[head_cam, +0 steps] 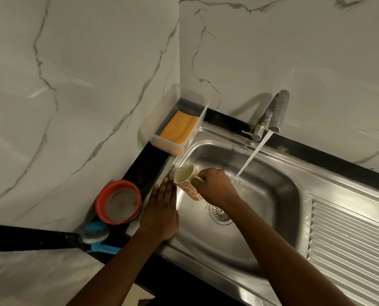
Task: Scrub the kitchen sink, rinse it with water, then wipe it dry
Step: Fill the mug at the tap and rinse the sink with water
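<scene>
Both hands work at the sink's near-left corner: the left hand (160, 214) lies flat, fingers straight, on the rim, gripping nothing, while the right hand (215, 187) is closed around the handle of a flower-patterned mug (187, 181) tipped mouth-first toward the left fingertips. Beneath both spreads the steel sink (272, 195), its drain (220, 214) just under the right wrist. Beyond the right hand, the tap (272, 113) pours water (252, 156) into the basin. Left of the left hand sits a red bowl (119, 202), with a blue brush (97, 235) nearer the body.

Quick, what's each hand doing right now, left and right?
Left hand: open, flat on the sink rim, holding nothing.
Right hand: closed on the mug handle, mug tipped toward the sink's left edge.
</scene>
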`<action>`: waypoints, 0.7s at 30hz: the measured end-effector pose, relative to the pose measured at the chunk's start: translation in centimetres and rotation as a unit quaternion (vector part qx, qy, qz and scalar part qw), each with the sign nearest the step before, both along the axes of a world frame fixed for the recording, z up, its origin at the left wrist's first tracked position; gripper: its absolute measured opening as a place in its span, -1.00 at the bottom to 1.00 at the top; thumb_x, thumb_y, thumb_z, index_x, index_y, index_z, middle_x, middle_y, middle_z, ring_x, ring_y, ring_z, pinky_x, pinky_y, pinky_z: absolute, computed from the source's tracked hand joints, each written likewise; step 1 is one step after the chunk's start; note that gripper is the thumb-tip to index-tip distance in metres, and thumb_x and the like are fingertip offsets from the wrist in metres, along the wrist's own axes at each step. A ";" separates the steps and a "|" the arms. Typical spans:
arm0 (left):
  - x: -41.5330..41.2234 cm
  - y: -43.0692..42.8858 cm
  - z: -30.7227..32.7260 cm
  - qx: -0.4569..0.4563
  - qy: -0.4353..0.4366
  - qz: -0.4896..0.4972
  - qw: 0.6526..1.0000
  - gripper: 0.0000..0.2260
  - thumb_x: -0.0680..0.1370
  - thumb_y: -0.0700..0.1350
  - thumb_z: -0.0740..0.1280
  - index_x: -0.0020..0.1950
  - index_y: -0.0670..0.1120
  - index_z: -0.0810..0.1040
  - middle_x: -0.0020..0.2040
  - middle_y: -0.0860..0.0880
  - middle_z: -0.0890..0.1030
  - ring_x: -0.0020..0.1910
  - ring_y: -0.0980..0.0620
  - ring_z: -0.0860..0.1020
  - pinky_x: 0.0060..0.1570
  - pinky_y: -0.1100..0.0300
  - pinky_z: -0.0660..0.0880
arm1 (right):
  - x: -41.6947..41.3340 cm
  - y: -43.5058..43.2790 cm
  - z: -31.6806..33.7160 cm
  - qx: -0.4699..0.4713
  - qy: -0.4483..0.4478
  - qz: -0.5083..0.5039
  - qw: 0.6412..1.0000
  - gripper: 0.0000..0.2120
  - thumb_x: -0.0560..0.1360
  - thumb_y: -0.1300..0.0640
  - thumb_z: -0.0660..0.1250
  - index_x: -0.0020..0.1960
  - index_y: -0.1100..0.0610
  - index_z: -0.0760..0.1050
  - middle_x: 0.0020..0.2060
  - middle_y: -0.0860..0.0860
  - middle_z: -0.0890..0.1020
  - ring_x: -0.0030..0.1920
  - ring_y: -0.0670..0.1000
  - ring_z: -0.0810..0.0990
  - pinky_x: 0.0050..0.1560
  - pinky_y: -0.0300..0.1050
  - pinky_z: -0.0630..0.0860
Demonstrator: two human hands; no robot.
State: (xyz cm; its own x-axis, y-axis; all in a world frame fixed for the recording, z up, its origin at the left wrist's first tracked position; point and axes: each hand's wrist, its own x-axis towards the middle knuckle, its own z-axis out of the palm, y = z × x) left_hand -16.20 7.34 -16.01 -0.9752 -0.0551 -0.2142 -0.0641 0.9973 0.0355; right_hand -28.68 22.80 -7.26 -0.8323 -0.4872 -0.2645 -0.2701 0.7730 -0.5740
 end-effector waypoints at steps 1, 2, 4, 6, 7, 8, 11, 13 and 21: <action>-0.2 0.0 0.0 -0.005 -0.009 -0.004 1.000 -0.20 0.64 0.10 0.18 0.66 -0.24 -0.20 0.65 -0.28 -0.21 0.67 -0.26 -0.16 0.63 -0.21 -0.06 | 0.0 0.2 -0.2 -0.001 0.000 -0.007 1.000 -0.72 0.61 -0.01 0.30 -0.08 0.14 0.69 -0.22 0.04 0.69 -0.33 -0.05 0.63 -0.43 -0.29 0.38; -0.2 0.0 -0.1 -0.009 -0.005 -0.011 1.000 -0.22 0.65 0.10 0.15 0.66 -0.24 -0.19 0.65 -0.28 -0.21 0.67 -0.26 -0.17 0.63 -0.21 -0.09 | 0.1 0.6 -0.3 -0.003 0.000 -0.012 1.000 -0.71 0.61 -0.01 0.30 -0.06 0.15 0.70 -0.20 0.05 0.71 -0.32 -0.07 0.64 -0.44 -0.30 0.41; -0.2 -0.1 -0.2 -0.007 0.009 -0.028 1.000 -0.26 0.62 0.07 0.18 0.67 -0.25 0.00 0.67 -0.29 -0.04 0.67 -0.25 -0.05 0.63 -0.19 -0.07 | 0.4 1.4 -0.5 -0.006 -0.003 -0.016 1.000 -0.72 0.61 -0.01 0.31 -0.07 0.13 0.71 -0.16 0.04 0.73 -0.32 -0.13 0.63 -0.44 -0.37 0.43; 0.1 -0.5 -0.2 0.001 0.027 -0.047 0.999 -0.29 0.59 0.07 0.21 0.65 -0.25 0.14 0.66 -0.28 0.09 0.66 -0.24 0.06 0.60 -0.14 -0.06 | 0.8 2.3 -0.8 -0.006 -0.018 -0.015 1.000 -0.74 0.60 -0.01 0.32 -0.05 0.12 0.72 -0.13 0.02 0.74 -0.31 -0.16 0.64 -0.42 -0.38 0.46; 0.3 -0.6 -0.4 -0.001 0.039 -0.060 0.997 -0.29 0.60 0.07 0.20 0.66 -0.25 0.11 0.67 -0.27 0.05 0.66 -0.24 0.04 0.59 -0.12 -0.10 | 0.9 2.7 -0.9 -0.004 -0.028 -0.011 1.000 -0.74 0.60 -0.01 0.33 -0.04 0.11 0.72 -0.13 0.02 0.75 -0.31 -0.16 0.65 -0.40 -0.35 0.49; 0.4 -0.7 -0.6 -0.002 0.040 -0.072 0.997 -0.30 0.62 0.07 0.17 0.66 -0.24 0.03 0.67 -0.26 -0.03 0.67 -0.23 -0.02 0.59 -0.11 -0.15 | 1.1 2.9 -1.0 -0.001 -0.034 -0.004 0.999 -0.74 0.60 -0.02 0.33 -0.03 0.12 0.72 -0.13 0.02 0.75 -0.31 -0.15 0.66 -0.38 -0.32 0.52; 0.0 -0.8 -0.7 0.010 0.038 -0.074 0.997 -0.29 0.64 0.07 0.14 0.66 -0.20 -0.06 0.65 -0.22 -0.14 0.67 -0.22 -0.07 0.59 -0.09 -0.20 | 1.1 2.7 -1.1 0.023 -0.050 0.016 0.998 -0.72 0.60 -0.01 0.31 0.01 0.13 0.72 -0.13 0.02 0.75 -0.32 -0.13 0.66 -0.36 -0.28 0.54; -1.0 -0.8 -0.6 0.000 0.026 -0.081 0.996 -0.24 0.60 0.06 0.24 0.68 -0.19 -0.02 0.67 -0.22 -0.07 0.67 -0.23 -0.04 0.63 -0.14 -0.17 | 0.6 2.1 -1.1 0.029 -0.051 0.014 0.998 -0.71 0.61 0.00 0.30 -0.01 0.15 0.71 -0.20 -0.02 0.70 -0.36 -0.16 0.61 -0.41 -0.39 0.42; -4.4 0.1 -0.8 -0.040 0.017 -0.042 0.998 -0.19 0.60 0.01 0.25 0.67 -0.25 -0.16 0.67 -0.27 -0.16 0.66 -0.27 -0.19 0.64 -0.20 -0.16 | -2.8 -1.0 -1.3 -0.037 -0.042 -0.126 0.991 -0.69 0.62 0.00 0.29 -0.04 0.20 0.69 -0.14 0.09 0.74 -0.29 -0.03 0.67 -0.43 -0.29 0.47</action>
